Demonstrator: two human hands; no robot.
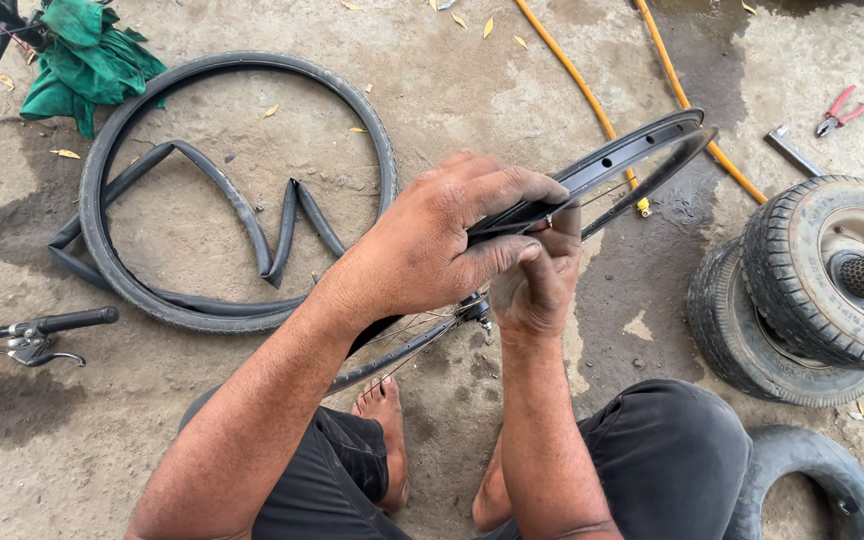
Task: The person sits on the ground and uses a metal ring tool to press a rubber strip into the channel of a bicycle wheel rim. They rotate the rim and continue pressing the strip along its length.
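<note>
— Both hands on that bicycle wheel rim (620,160)?
— Yes. The left hand (442,240) is curled over its near edge, fingers closed on a black rim strip (512,218); the right hand (537,285) pinches the same strip from below.
— Where's the rim?
— Centre, tilted, above the bare feet.
— Around it?
— Tyre (242,190) and limp inner tube (252,225) far left, small wheels (802,290) right, orange hose (592,100) beyond.

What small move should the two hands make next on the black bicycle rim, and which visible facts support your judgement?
Probably slide both hands a little further along the rim, pressing the black strip down as they go. The left hand covers the rim's edge, the right hand pinches the strip against it, and bare rim with open holes lies just beyond.
</note>
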